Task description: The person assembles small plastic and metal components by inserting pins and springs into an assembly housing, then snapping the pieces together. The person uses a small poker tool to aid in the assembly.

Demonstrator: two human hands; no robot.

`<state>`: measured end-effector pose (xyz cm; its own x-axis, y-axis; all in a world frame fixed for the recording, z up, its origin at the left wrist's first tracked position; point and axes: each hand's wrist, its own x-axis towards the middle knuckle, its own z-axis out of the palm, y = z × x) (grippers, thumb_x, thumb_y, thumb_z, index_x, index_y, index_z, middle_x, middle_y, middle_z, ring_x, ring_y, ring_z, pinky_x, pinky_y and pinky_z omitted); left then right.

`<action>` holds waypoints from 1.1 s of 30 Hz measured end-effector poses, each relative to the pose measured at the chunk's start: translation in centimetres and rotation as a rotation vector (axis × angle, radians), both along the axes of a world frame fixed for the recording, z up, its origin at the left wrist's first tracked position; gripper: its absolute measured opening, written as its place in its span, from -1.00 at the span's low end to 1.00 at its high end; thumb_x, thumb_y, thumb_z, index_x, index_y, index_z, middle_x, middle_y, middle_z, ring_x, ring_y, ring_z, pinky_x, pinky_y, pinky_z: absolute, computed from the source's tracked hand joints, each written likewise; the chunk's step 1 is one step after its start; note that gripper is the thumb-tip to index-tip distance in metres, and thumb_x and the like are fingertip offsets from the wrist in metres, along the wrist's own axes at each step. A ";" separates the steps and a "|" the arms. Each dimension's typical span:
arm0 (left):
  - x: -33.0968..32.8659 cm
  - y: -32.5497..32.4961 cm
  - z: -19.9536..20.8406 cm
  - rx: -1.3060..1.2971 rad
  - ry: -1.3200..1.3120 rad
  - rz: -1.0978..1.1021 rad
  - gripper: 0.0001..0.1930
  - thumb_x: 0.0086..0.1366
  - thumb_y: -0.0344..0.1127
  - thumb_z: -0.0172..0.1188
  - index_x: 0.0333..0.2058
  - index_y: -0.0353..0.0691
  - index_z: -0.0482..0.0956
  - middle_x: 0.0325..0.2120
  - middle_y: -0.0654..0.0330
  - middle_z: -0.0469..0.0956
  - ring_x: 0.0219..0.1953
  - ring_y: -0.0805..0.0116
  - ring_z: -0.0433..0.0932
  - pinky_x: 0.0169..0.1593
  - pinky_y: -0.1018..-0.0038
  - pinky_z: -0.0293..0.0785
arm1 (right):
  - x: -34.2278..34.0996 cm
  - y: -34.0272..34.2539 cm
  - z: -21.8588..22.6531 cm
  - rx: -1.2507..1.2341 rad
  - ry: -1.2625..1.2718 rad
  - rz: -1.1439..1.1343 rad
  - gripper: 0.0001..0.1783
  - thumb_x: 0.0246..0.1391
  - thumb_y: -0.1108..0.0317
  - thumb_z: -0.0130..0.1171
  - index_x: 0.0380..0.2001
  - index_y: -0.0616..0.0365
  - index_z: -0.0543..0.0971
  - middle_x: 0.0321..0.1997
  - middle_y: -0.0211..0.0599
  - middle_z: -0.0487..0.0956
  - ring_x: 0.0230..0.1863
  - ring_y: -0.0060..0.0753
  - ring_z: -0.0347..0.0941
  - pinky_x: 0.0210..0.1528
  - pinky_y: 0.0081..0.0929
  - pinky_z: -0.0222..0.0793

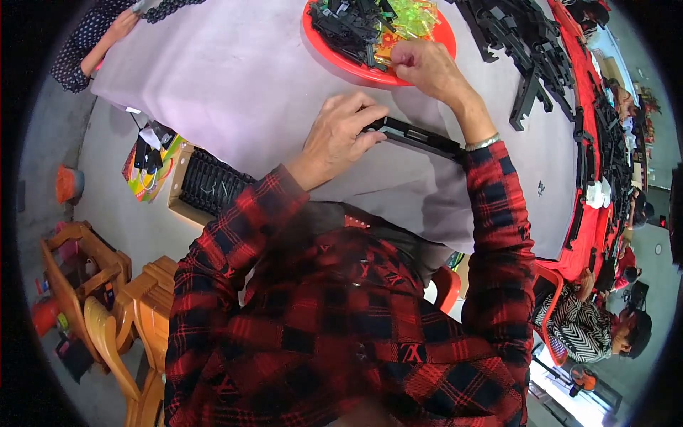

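While L hand [340, 132] on blk bar [421, 137], R hand [429, 69] @ tray [388, 79]

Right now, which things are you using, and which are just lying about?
Seemingly in use:
- black bar, in left grip
- red tray
- its black parts, yellow-green parts

Probably lying about:
- orange bucket
- wooden furniture

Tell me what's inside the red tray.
The red tray holds small black pieces on the left and yellow-green pieces on the right. They cover much of its bottom; the right hand hides part of its near edge.
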<state>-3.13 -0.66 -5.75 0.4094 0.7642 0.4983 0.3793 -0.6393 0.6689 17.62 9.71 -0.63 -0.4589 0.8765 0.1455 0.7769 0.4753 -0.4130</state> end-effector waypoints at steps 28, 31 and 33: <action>0.4 -1.1 0.9 0.104 0.042 -0.056 -0.67 0.01 -0.30 0.39 -0.24 -0.22 0.54 -0.34 0.21 0.47 -0.23 0.17 0.44 0.00 0.30 0.25 | 4.1 -14.5 1.0 -0.064 0.286 -0.254 -0.86 -0.12 0.49 0.17 -0.39 0.17 0.57 -0.51 -0.32 0.44 -0.52 -0.41 0.40 -0.42 -0.48 0.34; 0.5 -1.3 0.9 0.107 0.053 -0.054 -0.67 0.00 -0.29 0.40 -0.26 -0.22 0.54 -0.38 0.21 0.45 -0.25 0.17 0.43 -0.03 0.30 0.24 | 3.3 -14.9 0.7 -0.013 0.279 -0.239 -0.88 -0.08 0.49 0.18 -0.39 0.17 0.58 -0.49 -0.32 0.47 -0.46 -0.39 0.42 -0.38 -0.46 0.35; 0.5 -1.3 0.7 0.103 0.054 -0.050 -0.67 -0.01 -0.28 0.41 -0.27 -0.22 0.54 -0.39 0.21 0.44 -0.25 0.18 0.43 -0.03 0.29 0.24 | 2.8 -15.2 0.6 0.047 0.266 -0.223 -0.89 -0.07 0.48 0.20 -0.39 0.17 0.59 -0.49 -0.31 0.48 -0.44 -0.37 0.43 -0.36 -0.44 0.36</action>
